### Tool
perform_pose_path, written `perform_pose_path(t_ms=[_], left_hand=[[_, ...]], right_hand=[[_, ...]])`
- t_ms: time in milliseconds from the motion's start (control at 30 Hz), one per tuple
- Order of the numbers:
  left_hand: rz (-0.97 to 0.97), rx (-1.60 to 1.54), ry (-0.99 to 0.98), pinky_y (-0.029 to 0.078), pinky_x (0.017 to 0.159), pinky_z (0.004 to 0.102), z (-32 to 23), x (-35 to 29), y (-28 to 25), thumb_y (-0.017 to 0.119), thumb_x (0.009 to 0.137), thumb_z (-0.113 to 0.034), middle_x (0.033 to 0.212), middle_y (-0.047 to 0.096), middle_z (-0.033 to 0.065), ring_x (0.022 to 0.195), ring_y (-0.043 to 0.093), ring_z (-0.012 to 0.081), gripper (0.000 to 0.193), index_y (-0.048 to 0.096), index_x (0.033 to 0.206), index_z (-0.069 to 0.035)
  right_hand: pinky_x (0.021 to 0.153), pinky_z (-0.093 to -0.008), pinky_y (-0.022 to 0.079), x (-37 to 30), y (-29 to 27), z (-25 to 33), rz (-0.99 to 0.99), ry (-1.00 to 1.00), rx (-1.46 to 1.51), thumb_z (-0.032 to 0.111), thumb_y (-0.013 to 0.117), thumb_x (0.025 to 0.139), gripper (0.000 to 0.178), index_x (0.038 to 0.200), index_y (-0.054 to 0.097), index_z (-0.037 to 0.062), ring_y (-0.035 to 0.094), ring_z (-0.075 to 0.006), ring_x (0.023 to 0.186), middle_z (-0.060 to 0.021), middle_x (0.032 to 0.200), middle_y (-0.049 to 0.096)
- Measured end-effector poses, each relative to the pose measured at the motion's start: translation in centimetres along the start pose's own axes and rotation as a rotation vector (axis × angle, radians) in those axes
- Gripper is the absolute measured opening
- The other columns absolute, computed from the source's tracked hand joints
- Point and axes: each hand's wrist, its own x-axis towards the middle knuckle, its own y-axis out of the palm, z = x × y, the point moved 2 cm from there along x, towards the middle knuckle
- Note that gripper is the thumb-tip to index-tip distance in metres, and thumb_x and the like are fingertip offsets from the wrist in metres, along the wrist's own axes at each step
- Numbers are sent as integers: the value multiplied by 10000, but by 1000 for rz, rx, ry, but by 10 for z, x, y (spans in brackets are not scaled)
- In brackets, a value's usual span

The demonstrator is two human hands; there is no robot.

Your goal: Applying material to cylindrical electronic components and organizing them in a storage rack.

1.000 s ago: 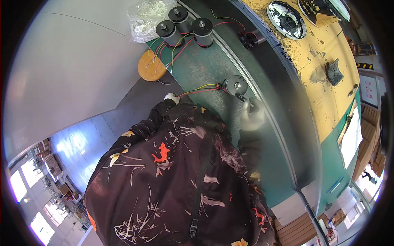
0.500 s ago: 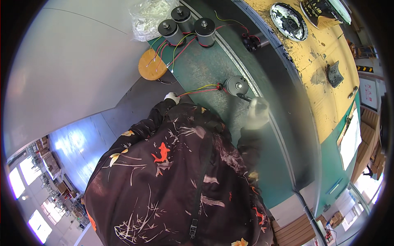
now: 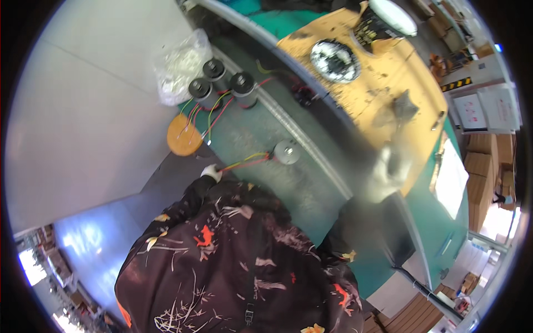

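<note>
My white-gloved left hand [image 3: 211, 172] pinches the thin red and yellow wires [image 3: 244, 162] of the round grey metal motor [image 3: 287, 152], which sits on the green worktop [image 3: 240, 129]. My white-gloved right hand [image 3: 387, 177], well apart, blurs by the black-spattered yellow board [image 3: 383, 66]; I can't tell its grip. I'd keep the wires lightly drawn, never tugging the motor.

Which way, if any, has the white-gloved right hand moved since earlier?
Yes: the right hand moved rightward, past the silver metal rail toward the paint-spattered yellow board.
</note>
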Motion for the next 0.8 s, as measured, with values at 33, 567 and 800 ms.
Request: perform_pose_path(t_ms=[33,567,800], left_hand=[[-5,37,14,526,848,438,5,1,-2,678,767,-374,983,695,201,971,656,372,398,697,1003,-54],[307,-190,591,496,899,391,-217,20,53,839,642,-269,1115,675,175,1042,632,268,723,580,1264,-6],[700,-946,-88,518,788,412,-139,61,11,602,861,-564,1029,682,179,903,666,266,655,594,1254,-40]], right_hand=[[863,-397,484,7,3,-3,37,-57,-206,-7,653,800,307,1104,646,39,593,-322,984,-191,1066,611],[780,-435,532,-243,107,-62,92,1701,1036,563,581,884,589,1023,614,-9,649,-266,852,-159,886,659],[977,-599,448,-268,202,-74,-202,1902,1535,596,545,859,607,1201,592,96,557,-361,1146,-105,1239,603]])
